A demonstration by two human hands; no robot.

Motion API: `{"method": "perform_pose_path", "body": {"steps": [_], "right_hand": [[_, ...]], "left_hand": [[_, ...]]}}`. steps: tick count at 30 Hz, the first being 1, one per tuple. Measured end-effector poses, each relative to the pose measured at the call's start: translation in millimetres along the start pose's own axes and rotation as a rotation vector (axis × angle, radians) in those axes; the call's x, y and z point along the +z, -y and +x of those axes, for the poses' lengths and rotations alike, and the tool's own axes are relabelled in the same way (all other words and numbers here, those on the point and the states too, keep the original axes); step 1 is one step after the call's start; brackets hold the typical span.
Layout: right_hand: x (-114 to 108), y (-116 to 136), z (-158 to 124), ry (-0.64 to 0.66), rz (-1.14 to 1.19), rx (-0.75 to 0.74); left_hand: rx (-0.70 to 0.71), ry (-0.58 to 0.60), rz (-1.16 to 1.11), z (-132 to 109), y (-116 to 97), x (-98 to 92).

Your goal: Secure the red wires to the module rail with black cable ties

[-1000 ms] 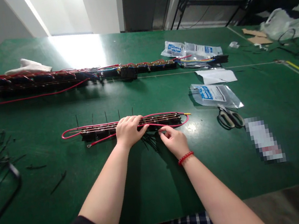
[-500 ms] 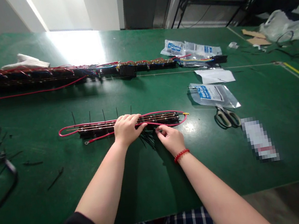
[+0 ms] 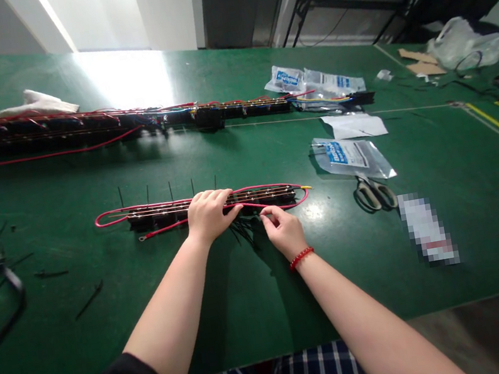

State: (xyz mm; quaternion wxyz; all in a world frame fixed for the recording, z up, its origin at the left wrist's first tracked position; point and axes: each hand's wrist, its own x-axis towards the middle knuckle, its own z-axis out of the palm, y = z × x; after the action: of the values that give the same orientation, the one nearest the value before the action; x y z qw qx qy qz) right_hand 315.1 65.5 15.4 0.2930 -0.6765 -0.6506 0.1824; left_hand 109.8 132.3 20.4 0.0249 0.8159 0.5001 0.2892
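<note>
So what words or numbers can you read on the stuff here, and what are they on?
No words or numbers are clear enough to quote.
Plastic bag beside the scissors: blue label, print too small to read.
Plastic bags farther back: blue labels, print too small to read.
Packet right of the scissors: blurred, cannot be read.

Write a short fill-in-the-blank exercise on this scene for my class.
1. The left hand rests on the wired strip, and the right hand wears a ____ bracelet.
2. The scissors lie just below a clear plastic ____.
3. The table top is ____.

Missing words: red; bag; green.
</note>
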Motion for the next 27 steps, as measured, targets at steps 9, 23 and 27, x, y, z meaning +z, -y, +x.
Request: {"method": "perform_pose_path", "body": {"steps": [9, 23, 27], "right_hand": [[0, 2, -1, -0.021, 0.059, 0.017], [0, 2, -1, -0.001, 0.048, 0.032], [-1, 1, -2, -0.005, 0.058, 0.034]], "left_hand": [[0.028, -0.051, 0.000, -2, -5, -2.5], [0.238, 0.009, -0.093, -5, -13, -9.9], [0.222, 0.019, -0.116, -3, -12, -9.3]]}}
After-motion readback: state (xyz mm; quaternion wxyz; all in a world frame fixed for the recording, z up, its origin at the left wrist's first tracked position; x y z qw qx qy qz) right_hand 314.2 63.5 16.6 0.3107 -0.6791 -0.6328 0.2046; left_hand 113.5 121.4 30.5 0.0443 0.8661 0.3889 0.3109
